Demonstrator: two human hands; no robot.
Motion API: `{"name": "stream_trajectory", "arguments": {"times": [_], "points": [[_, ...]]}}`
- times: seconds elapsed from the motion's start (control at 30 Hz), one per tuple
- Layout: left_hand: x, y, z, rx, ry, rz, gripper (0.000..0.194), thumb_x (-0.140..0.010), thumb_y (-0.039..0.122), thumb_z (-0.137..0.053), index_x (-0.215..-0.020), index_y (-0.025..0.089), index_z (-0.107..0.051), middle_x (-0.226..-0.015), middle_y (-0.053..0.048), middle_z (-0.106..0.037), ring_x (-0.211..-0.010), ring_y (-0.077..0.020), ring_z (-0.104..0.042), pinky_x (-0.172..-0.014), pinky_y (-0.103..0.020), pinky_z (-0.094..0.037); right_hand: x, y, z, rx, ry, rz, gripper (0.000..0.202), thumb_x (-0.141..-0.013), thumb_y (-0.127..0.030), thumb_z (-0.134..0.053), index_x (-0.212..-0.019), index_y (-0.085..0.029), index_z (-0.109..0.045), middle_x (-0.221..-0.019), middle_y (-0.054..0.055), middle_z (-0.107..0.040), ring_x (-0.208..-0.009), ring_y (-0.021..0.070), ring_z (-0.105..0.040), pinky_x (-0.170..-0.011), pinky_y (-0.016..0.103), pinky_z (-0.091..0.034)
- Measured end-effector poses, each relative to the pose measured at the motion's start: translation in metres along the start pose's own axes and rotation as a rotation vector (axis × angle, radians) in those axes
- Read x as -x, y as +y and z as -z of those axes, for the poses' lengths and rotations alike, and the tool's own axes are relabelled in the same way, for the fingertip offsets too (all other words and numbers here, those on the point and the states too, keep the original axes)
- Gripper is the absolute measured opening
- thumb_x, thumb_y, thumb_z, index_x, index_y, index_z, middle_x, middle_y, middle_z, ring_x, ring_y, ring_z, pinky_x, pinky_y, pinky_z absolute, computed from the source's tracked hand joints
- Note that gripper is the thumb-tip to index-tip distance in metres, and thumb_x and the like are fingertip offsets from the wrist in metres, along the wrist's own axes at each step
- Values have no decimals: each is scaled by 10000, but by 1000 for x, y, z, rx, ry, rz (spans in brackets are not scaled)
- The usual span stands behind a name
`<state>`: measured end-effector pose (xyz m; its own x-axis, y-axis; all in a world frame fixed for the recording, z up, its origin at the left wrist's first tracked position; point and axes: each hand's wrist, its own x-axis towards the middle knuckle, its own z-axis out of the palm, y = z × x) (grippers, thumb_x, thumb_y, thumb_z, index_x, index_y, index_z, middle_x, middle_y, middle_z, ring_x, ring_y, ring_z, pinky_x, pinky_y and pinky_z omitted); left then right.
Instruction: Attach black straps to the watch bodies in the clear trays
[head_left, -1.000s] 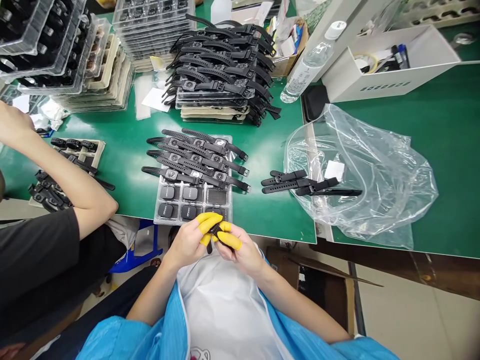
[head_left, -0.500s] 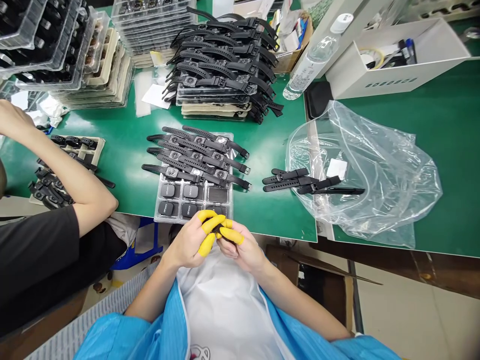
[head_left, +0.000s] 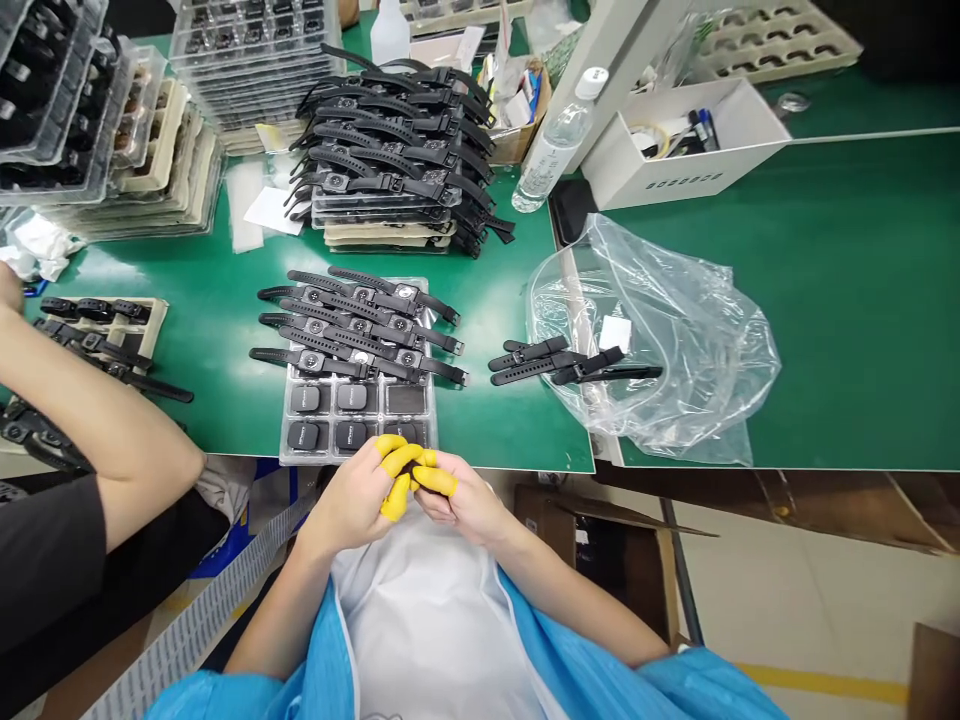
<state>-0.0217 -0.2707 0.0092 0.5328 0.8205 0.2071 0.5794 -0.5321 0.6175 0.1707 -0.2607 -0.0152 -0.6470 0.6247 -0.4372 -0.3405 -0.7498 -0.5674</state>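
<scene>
Yellow finger covers sit on the fingertips of my left hand (head_left: 360, 492) and my right hand (head_left: 459, 497). Both hands meet at the table's front edge, closed around a small dark object (head_left: 410, 468) that is mostly hidden by the fingers. Just beyond them lies a clear tray (head_left: 379, 408) with black square watch bodies in its front compartments. Across its back part rest several watches with black straps (head_left: 360, 325). Loose black straps (head_left: 532, 360) lie to the right, partly on a clear plastic bag (head_left: 675, 370).
A tall stack of strapped watches (head_left: 397, 150) stands behind the tray. Beside it are a bottle (head_left: 555, 150) and a white box (head_left: 690, 165). Stacked trays (head_left: 169, 170) fill the back left. Another person's arm (head_left: 112, 420) reaches over the left side.
The whole view has shifted, so the table's contents appear further left. My hands remain together around the small dark object, with fingers slightly moved.
</scene>
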Motion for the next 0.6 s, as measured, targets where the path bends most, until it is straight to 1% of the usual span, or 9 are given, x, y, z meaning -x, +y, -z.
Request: {"name": "stream_trajectory", "arguments": {"times": [0.1, 0.23, 0.3, 0.37, 0.4, 0.47, 0.53, 0.6], "points": [[-2, -1, 0, 89, 2, 5, 442, -1056, 197, -453, -1497, 198, -477, -1285, -140, -659, -1206, -263, -645, -1015, -427, -595, 3, -1, 4, -1, -7, 33, 430, -835, -584, -795, -873, -203, -599, -426, -122, -402, -389, 58, -188, -413, 229, -156], [-7, 3, 2, 150, -53, -7, 460, -1076, 254, -452, -1533, 204, -432, -1311, -151, -646, -1215, -267, -646, -1015, -418, -595, 6, -6, 11, 6, -34, 49, 442, -840, -595, -808, -871, -199, -615, -430, -121, -387, -391, 59, -195, -418, 224, -162], [-10, 6, 5, 97, -96, -13, 451, -1086, 273, -428, -1529, 191, -437, -1299, -160, -645, -1211, -277, -644, -1019, -433, -591, 7, -8, 14, 5, -40, 32, 450, -842, -605, -809, -887, -199, -621, -430, -126, -368, -390, 57, -175, -416, 221, -154], [-14, 9, 8, 2, -144, 11, 433, -1094, 294, -404, -1504, 168, -466, -1276, -172, -648, -1188, -290, -649, -1012, -457, -589, 8, -7, 16, 1, -28, 6, 453, -845, -613, -807, -886, -206, -611, -432, -130, -351, -393, 56, -150, -412, 220, -144], [-15, 10, 9, -25, -172, 25, 421, -1098, 302, -393, -1484, 160, -485, -1263, -173, -654, -1167, -289, -656, -1003, -456, -590, 9, -6, 17, 5, -22, -5, 452, -849, -615, -804, -883, -211, -605, -432, -131, -345, -396, 56, -140, -411, 220, -143], [-17, 12, 11, -10, -222, 40, 399, -1105, 329, -392, -1443, 157, -518, -1239, -160, -674, -1129, -272, -676, -987, -425, -596, 11, -3, 19, 36, -18, -16, 454, -863, -631, -784, -885, -217, -599, -432, -133, -334, -400, 59, -131, -410, 222, -153], [-18, 13, 11, 15, -253, 60, 395, -1110, 362, -414, -1435, 166, -524, -1243, -143, -691, -1115, -253, -700, -962, -376, -604, 13, 0, 21, 110, 0, 24, 463, -902, -667, -722, -864, -224, -592, -437, -122, -344, -402, 71, -165, -414, 229, -193], [-18, 13, 11, -31, -278, 114, 422, -1105, 379, -451, -1473, 177, -497, -1248, -129, -706, -1092, -247, -729, -900, -344, -614, 14, 0, 24, 262, 42, 118, 458, -937, -673, -673, -841, -233, -586, -462, -93, -408, -411, 93, -271, -428, 241, -276]]}}
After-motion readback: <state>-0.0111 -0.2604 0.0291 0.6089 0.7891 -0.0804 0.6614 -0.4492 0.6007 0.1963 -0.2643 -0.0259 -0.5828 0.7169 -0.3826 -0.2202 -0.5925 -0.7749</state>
